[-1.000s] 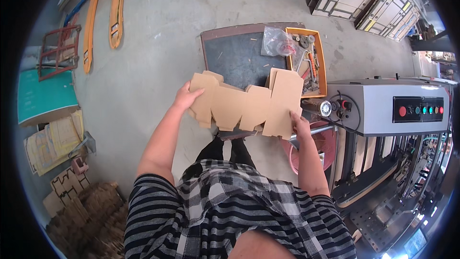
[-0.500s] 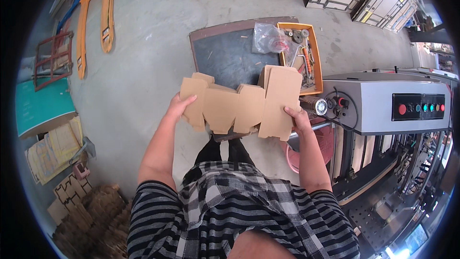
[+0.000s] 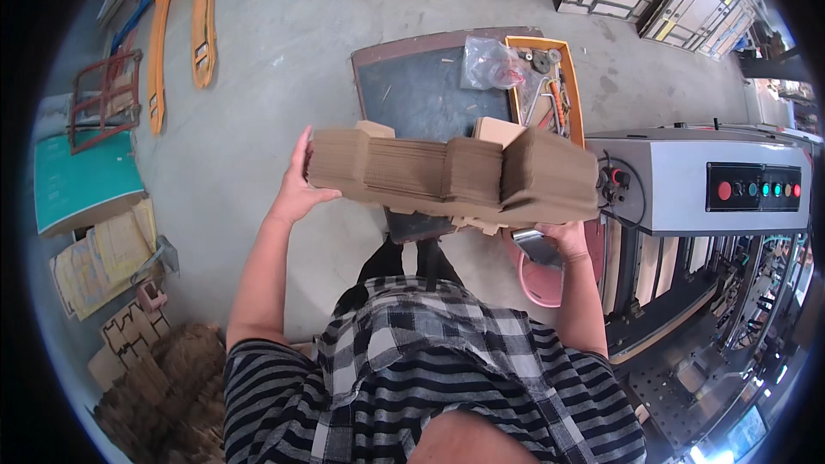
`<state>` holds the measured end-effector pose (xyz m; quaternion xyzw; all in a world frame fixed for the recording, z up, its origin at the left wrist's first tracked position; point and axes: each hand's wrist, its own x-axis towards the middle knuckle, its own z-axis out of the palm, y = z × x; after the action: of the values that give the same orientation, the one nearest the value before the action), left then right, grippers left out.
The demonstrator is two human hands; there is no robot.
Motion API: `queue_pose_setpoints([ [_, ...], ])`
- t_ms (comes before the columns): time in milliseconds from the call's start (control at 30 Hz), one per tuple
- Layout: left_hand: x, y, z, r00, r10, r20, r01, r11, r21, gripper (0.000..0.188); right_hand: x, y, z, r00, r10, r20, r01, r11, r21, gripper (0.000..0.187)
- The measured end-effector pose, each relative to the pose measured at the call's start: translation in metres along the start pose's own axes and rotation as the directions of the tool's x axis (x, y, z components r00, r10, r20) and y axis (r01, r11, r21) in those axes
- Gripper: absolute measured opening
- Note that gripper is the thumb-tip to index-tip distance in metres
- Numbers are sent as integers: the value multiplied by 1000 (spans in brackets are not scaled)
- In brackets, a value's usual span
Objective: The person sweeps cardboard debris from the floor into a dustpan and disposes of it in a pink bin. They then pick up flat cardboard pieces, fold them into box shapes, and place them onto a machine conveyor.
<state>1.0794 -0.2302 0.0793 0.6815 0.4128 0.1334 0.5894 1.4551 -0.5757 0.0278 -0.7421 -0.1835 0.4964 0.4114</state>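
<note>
A thick stack of brown die-cut cardboard box blanks (image 3: 408,170) is held up in front of my body, over a dark-topped table (image 3: 421,107). It is tilted so its layered edges face up toward me. My left hand (image 3: 301,187) grips the left end, thumb on the near side and fingers up along the end. At the right end my right hand (image 3: 563,236) holds the stack from below, its fingers mostly hidden. Some flaps of cardboard (image 3: 497,131) stick out behind the stack.
On the table lie a clear plastic bag (image 3: 490,64) and a yellow-orange tray (image 3: 577,107) of tools. A grey machine (image 3: 679,180) with a button panel stands at right, a pink bucket (image 3: 541,285) beside it. Cardboard scraps (image 3: 168,387) and a yellow pallet jack (image 3: 158,43) are at left.
The stack has turned from its flat face showing to its layered edges facing up. It reaches further right; my left hand has shifted left and the right hand lower and right.
</note>
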Motion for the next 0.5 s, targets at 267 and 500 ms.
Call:
queue_pose_setpoints([
  [267, -21, -32, 5, 989, 16, 148, -67, 935, 348, 115, -8, -7, 7, 932, -346, 110, 361, 848, -388, 110],
  [500, -24, -40, 6, 987, 75, 145, -140, 846, 515, 107, -16, -37, 24, 826, -519, 219, 437, 344, -831, 81],
])
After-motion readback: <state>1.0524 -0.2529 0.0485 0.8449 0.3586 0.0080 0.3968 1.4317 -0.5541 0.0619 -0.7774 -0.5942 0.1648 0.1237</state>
